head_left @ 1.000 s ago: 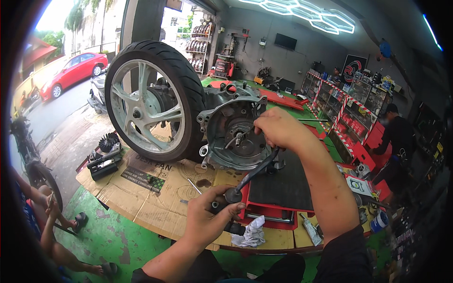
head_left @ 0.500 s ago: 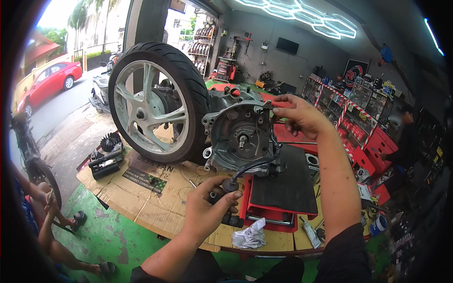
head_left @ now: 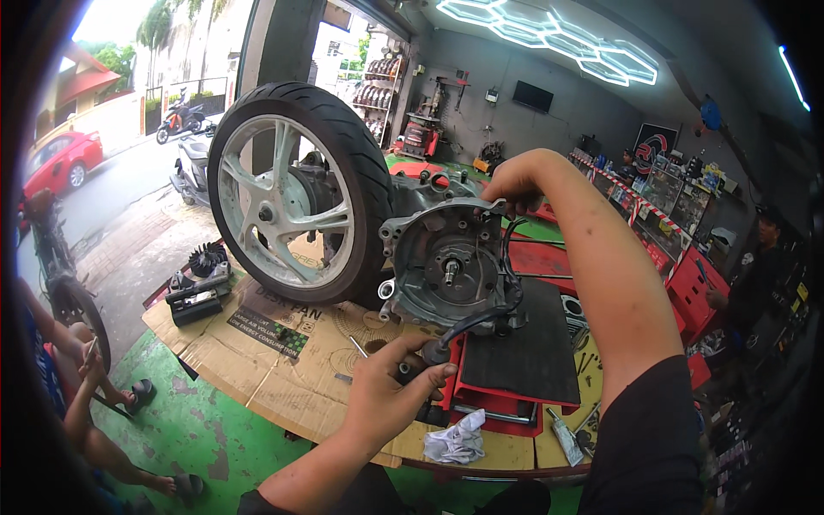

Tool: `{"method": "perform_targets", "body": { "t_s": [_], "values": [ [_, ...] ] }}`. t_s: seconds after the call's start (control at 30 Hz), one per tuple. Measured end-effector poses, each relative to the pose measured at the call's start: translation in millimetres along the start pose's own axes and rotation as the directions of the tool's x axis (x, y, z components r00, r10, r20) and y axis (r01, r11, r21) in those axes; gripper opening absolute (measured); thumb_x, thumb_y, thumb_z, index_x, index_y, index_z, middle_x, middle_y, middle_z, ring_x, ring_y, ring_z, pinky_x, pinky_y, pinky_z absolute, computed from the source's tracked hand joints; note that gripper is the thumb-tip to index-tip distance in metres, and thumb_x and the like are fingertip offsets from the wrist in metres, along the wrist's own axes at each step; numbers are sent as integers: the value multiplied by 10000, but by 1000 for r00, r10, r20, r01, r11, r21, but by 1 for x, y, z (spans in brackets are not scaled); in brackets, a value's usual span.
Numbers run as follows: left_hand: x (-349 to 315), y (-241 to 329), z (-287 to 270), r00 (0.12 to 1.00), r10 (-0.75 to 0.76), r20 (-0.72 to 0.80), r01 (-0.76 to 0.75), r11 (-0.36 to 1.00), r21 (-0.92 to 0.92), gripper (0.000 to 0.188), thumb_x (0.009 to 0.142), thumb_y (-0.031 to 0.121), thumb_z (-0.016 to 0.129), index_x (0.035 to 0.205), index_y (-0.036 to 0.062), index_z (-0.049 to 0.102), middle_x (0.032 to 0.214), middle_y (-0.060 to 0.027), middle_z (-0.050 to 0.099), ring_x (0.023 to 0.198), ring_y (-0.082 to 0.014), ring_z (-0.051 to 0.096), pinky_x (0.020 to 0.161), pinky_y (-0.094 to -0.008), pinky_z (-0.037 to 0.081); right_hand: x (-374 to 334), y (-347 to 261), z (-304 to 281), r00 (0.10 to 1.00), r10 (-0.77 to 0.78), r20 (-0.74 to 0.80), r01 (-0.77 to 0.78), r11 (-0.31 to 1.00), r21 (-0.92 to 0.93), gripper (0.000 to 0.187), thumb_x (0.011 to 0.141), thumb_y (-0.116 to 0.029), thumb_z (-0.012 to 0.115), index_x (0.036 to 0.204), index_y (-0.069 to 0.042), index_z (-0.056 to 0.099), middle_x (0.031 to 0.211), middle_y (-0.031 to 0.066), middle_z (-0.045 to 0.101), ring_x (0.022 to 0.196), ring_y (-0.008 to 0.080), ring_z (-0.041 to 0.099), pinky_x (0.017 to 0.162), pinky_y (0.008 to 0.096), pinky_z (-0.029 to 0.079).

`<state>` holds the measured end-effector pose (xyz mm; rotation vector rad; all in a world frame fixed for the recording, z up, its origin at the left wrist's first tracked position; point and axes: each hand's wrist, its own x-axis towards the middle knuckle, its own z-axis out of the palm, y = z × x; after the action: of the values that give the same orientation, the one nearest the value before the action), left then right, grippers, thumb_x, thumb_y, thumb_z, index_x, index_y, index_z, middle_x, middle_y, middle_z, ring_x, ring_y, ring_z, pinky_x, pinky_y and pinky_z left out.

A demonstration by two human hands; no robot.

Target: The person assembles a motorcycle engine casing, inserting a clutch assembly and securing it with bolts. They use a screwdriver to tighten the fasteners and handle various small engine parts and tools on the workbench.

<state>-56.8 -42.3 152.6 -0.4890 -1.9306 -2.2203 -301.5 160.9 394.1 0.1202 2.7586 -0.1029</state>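
Observation:
An engine crankcase [head_left: 446,249] of grey metal, with a shaft in its round opening, sits on the bench beside a motorcycle wheel [head_left: 283,197] with white spokes and a black tyre. From the case's right side a thick black cable [head_left: 489,318] curves down to my left hand [head_left: 390,386]. That hand is closed on the cable's rubber boot [head_left: 435,352], thumb and fingers pinching it. My right hand [head_left: 512,182] reaches over the upper right edge of the crankcase, bent down at the wrist. Its fingertips are hidden behind the case, and what they touch cannot be seen.
Flattened cardboard [head_left: 257,369] covers the bench. A red stand with a black pad [head_left: 524,343] is right of my left hand, a white rag [head_left: 457,439] and tube [head_left: 566,442] in front. A black fan part [head_left: 208,259] lies left. People are at both sides.
My right hand has gone from beside the crankcase's upper right edge to over and behind it, wrist now bent down. My left hand still grips the boot. The view has shifted slightly.

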Motion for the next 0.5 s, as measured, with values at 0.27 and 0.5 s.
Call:
{"method": "perform_targets", "body": {
  "t_s": [0.27,0.5],
  "values": [
    [4,-1,-6,999,29,-12,-29,999,22,365,933,23,808,1257,-78,671,824,-80,752,717,-154,768,645,-284,626,14,1,-15,990,-63,122,72,995,-71,309,885,-417,802,922,-118,735,820,5,660,675,120,536,587,305,424],
    [11,-2,-11,995,101,19,-103,991,90,373,940,17,797,1277,-74,667,840,-80,755,724,-150,766,639,-283,623,-16,4,-10,948,-317,-23,315,926,208,370,948,-404,770,1055,-54,713,964,63,720,767,170,687,663,322,534]
  ]
}}
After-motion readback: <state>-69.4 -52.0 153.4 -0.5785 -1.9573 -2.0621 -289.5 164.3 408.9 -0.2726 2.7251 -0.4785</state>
